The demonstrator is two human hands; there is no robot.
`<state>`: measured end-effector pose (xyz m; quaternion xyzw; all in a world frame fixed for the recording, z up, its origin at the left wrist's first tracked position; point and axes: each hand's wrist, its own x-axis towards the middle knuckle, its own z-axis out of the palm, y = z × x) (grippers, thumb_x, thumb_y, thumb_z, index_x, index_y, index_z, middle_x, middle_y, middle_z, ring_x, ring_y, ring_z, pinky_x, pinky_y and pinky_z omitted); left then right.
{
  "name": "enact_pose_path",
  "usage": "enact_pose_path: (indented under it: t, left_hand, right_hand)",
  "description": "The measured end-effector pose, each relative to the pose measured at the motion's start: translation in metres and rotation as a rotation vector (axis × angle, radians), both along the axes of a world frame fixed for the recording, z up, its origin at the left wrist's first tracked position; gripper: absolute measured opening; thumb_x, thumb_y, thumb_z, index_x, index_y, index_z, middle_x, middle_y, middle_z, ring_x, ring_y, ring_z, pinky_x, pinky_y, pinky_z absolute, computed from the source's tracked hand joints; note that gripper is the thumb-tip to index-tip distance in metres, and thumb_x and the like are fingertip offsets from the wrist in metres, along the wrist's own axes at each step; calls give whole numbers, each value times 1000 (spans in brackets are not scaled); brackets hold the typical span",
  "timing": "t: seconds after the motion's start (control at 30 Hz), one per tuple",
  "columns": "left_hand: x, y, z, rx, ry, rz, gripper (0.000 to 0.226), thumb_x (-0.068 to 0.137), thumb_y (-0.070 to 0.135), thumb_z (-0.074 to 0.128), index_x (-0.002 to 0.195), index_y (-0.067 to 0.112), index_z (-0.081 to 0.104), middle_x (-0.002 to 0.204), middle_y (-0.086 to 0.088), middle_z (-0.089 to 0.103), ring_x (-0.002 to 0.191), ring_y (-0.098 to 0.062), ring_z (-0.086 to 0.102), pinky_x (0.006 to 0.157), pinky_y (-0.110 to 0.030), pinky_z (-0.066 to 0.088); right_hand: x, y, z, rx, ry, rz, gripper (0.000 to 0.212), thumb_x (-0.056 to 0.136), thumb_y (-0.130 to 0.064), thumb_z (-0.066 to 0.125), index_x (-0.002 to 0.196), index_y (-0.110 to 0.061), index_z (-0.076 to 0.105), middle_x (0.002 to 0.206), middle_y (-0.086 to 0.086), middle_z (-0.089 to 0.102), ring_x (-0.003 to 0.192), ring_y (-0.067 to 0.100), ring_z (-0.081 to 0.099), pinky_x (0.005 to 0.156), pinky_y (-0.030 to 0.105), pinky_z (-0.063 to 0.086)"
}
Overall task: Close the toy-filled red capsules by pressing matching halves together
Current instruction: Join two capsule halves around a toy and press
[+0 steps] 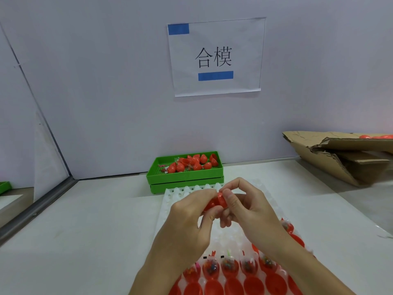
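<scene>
Red plastic, a capsule (215,202), pinched between both hands at the centre of the frame, above the far end of a white moulded tray (170,195). Left hand (191,218) coming up from the lower middle, fingers curled round the capsule's left part, thumb tucked beneath. Right hand (246,206) entering from the lower right, thumb pressed on the capsule's right rim, forefinger arched over the top, remaining fingers folded under. Whether the two halves are fully seated together: cannot tell, joint hidden by the fingers.

Lower down, along the bottom of the frame, a row of open red halves holding small bagged toys (229,267), and below that a row of empty red halves (234,287), all seated in the tray's pockets. More red halves at the tray's right edge, partly hidden by the right forearm.

Behind the tray, just beyond its far edge, a green bin (185,177) against the wall, loose red halves and a few toys inside. Pale tabletop (85,231) under everything. Plain white wall with a paper sign (215,57) in the upper middle, two blue tape strips on it. Torn cardboard box (340,158) at the right edge, red pieces just visible inside. Metal-edged partition (36,201) running down the left.
</scene>
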<state>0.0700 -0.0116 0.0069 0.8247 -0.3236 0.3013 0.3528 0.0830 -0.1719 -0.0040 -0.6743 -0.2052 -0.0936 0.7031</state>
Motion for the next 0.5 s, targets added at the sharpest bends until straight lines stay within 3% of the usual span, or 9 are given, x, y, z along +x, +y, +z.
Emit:
enact_pose_path:
  t: [0.13, 0.2, 0.3, 0.5]
  left_hand:
    - [-1, -3, 0, -54, 53, 23, 29, 90, 18, 65, 109, 39, 57, 101, 19, 64, 91, 2, 63, 76, -14, 55]
    - [-3, -4, 0, -141, 168, 27, 48, 88, 17, 72, 107, 53, 46, 100, 32, 66, 94, 9, 65, 77, -8, 52]
    - [-2, -5, -2, -247, 254, 40, 69, 81, 14, 80, 103, 64, 39, 96, 39, 67, 94, 14, 65, 76, -6, 51]
    - [-1, -9, 0, -406, 291, 14, 48, 72, 11, 85, 103, 42, 64, 101, 28, 71, 100, 6, 67, 76, -8, 52]
  right_hand:
    - [-1, 1, 1, -33, -41, -44, 16, 90, -42, 53, 87, -27, 58, 58, 2, 65, 50, 13, 57, 54, 24, 49]
    - [-1, 2, 1, -58, -51, -65, 14, 90, -45, 53, 80, -36, 57, 60, 2, 66, 49, 12, 56, 55, 23, 48]
    - [-2, 3, 1, -66, -53, -65, 14, 90, -44, 52, 84, -32, 57, 58, -2, 65, 48, 10, 54, 54, 21, 47]
    - [-2, 0, 1, -14, -51, -44, 23, 89, -40, 53, 92, -17, 56, 59, 1, 64, 50, 10, 53, 55, 19, 46]
